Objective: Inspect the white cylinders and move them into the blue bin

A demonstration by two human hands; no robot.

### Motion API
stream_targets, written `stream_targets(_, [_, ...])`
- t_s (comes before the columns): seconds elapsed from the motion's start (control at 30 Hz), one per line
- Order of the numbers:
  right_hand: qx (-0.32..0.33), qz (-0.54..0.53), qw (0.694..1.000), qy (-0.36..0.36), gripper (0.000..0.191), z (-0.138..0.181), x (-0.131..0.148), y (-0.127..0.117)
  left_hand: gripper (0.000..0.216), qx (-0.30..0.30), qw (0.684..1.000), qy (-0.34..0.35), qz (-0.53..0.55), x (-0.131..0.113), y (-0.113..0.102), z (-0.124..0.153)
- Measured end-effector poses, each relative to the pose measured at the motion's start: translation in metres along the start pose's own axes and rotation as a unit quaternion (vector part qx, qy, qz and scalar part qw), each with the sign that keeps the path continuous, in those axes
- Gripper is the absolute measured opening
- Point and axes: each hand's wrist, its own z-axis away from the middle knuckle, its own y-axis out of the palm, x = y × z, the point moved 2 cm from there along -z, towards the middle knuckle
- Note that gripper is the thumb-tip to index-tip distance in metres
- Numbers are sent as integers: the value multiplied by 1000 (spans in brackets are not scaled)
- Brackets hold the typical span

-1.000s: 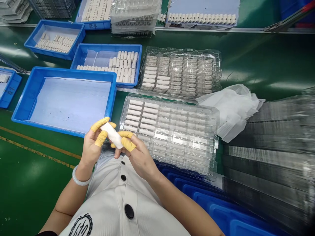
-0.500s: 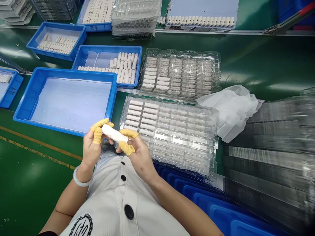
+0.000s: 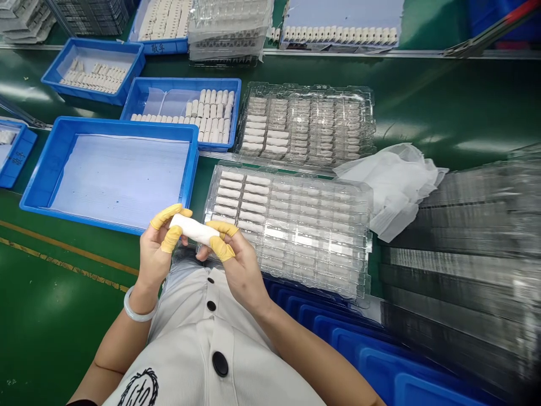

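A white roll point(image 3: 193, 229), smooth and roughly cylindrical, is held between both hands in front of my waist. My left hand point(image 3: 159, 242), with yellow finger cots, pinches its left end between thumb and fingers. On the roll's right end, my right hand point(image 3: 236, 254) grips with yellow-cotted thumb and forefinger. Just beyond my right hand lies a clear plastic tray point(image 3: 316, 237) with white rolls in its left columns; glare blurs the contents farther right. The roll's exact material cannot be made out.
A large blue bin point(image 3: 34, 186) lined with paper stands at left. Behind it, a blue bin point(image 3: 239, 93) holds short white cylinders. Another clear tray point(image 3: 367, 121), crumpled white sheets point(image 3: 393, 186) and stacked dark trays point(image 3: 456, 270) lie to the right. Blue bins point(image 3: 380, 372) stand below the table edge.
The roll has turned slightly towards level, and its right end now sits deeper between my right fingers. My left thumb has shifted onto the roll. The view has drifted a little.
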Motion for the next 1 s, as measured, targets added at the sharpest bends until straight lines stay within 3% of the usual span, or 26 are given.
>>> stream_targets(0.27, [-62, 50, 993, -87, 24, -2, -6, 1, 31, 14, 1000, -6, 19, -1, 2, -2])
stream_targets(0.6, [-32, 5, 999, -29, 31, -3, 2, -2, 31, 16, 1000, 3, 13, 1, 2, -3])
stream_targets(0.83, [-87, 18, 987, -130, 47, -5, -6, -4, 33, 24, 1000, -6, 7, 3, 5, -5])
stream_targets(1.0, [-90, 34, 985, -145, 48, -5, -7, -6, 33, 24, 1000, -3, 5, 2, 9, -8])
